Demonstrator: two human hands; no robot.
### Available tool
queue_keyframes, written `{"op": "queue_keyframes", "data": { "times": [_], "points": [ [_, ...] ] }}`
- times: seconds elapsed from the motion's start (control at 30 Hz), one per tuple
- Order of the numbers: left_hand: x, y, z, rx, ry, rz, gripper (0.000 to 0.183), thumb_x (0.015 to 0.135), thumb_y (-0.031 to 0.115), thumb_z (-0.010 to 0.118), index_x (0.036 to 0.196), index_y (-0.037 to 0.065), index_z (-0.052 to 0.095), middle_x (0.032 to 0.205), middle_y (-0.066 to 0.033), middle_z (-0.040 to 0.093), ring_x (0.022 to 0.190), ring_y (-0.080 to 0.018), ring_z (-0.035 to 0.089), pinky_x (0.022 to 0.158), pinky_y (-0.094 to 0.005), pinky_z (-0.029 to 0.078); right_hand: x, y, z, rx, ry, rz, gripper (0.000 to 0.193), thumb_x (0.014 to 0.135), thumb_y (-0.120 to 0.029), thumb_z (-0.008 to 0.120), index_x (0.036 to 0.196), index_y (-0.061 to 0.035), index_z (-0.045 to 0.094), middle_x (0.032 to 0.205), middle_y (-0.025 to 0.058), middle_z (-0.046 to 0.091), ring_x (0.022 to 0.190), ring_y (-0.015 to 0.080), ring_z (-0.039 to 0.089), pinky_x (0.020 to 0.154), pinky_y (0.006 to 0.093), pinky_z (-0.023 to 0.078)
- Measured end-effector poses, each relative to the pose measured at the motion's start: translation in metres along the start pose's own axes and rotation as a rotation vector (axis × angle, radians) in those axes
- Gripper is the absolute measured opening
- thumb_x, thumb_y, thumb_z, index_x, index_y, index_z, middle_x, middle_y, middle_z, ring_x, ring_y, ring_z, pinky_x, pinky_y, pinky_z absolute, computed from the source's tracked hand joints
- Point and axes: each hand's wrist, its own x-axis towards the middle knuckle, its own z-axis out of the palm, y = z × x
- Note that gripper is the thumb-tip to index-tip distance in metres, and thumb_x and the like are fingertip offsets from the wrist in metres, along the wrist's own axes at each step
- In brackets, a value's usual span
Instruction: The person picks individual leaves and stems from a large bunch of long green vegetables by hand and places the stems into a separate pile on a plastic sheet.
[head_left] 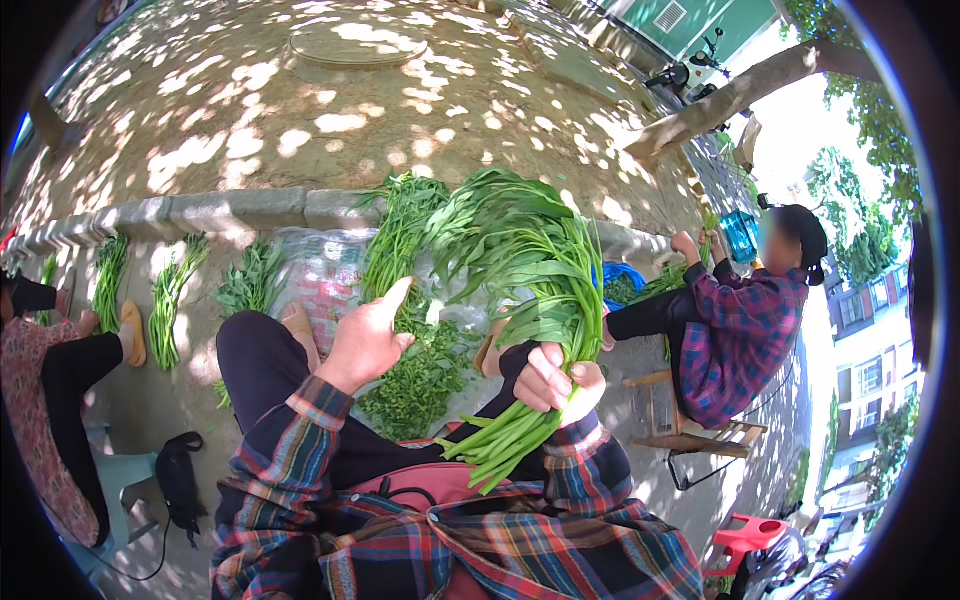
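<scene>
My right hand [557,382] is closed around the stems of a large bunch of water spinach [575,290]. The cut stem ends point down toward my lap; the long leaves arch up and over to the left. My left hand [368,336] is beside the bunch, back of the hand up, thumb and a finger apart, with nothing visible in it. Its other fingers are hidden. Beyond it lies a bundle of long-stemmed greens [392,255]. Between my legs is a heap of loose leafy greens [415,385] on a clear plastic sheet [318,262].
Bundles of greens [177,310] lie on the pavement to the left. A stone curb [240,211] runs beyond them. Seated people are on both sides, the right one [745,325] on a wooden chair [690,435]. A black bag [180,485] hangs at left; a red stool [745,540] stands lower right.
</scene>
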Motion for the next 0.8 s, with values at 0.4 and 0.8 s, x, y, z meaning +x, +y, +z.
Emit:
{"op": "queue_keyframes", "data": {
  "times": [0.4,0.8],
  "points": [
    [0.060,0.072,-0.011,-0.388,0.218,0.081,0.021,0.077,0.009,0.065,0.095,0.000,0.062,0.076,-0.0033,0.060,0.058,-0.0059,0.050,0.053,-0.0212,0.042,-0.007,0.002,-0.001,0.015,-0.071,-0.007,0.022,0.079,-0.016,0.056,0.093,-0.0014,0.048,0.064,0.0007,0.047,0.051,0.0110,0.045,0.051,0.0260,0.036],
    [0.049,0.046,-0.027,-0.356,0.224,0.171,0.015,0.082,0.001,0.056,0.094,-0.001,0.064,0.072,-0.0068,0.060,0.062,-0.0099,0.053,0.057,-0.0242,0.042,-0.013,0.005,-0.012,0.004,0.009,-0.022,0.026,0.079,-0.021,0.058,0.092,-0.0008,0.049,0.063,0.0004,0.046,0.050,0.0112,0.043,0.049,0.0256,0.033]
  ]
}}
